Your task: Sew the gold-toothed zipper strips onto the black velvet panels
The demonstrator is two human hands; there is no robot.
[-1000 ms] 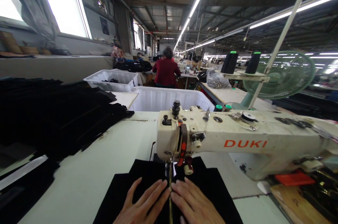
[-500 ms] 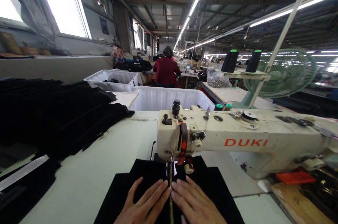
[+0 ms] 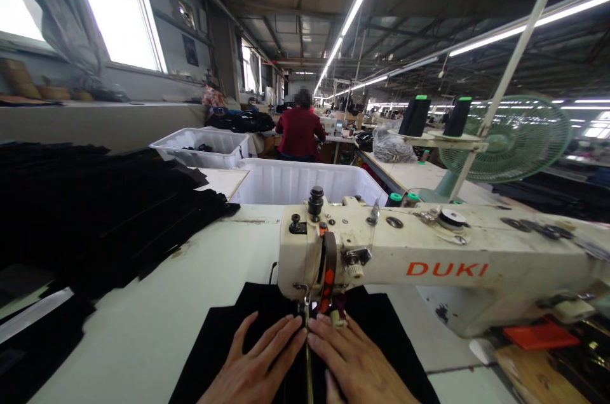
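My left hand (image 3: 255,366) and my right hand (image 3: 355,366) lie flat, fingers stretched out, on a piece of black fabric (image 3: 223,340) on the sewing table. Their fingertips nearly meet on either side of a thin yellowish strip (image 3: 307,369) that runs down the cloth. Both sets of fingertips sit just in front of the needle and presser foot (image 3: 305,312) of a cream sewing machine marked DUKI (image 3: 429,258). Neither hand grips anything.
A large heap of black fabric pieces (image 3: 95,213) covers the table's left side. Two white plastic bins (image 3: 295,178) stand behind the table. A green fan (image 3: 515,137) and thread cones (image 3: 414,115) are at the right. A person in red (image 3: 299,131) sits far ahead, back turned.
Both hands have slid forward with the fabric, closer to the needle. The view has dipped slightly; the machine head now sits lower in the picture.
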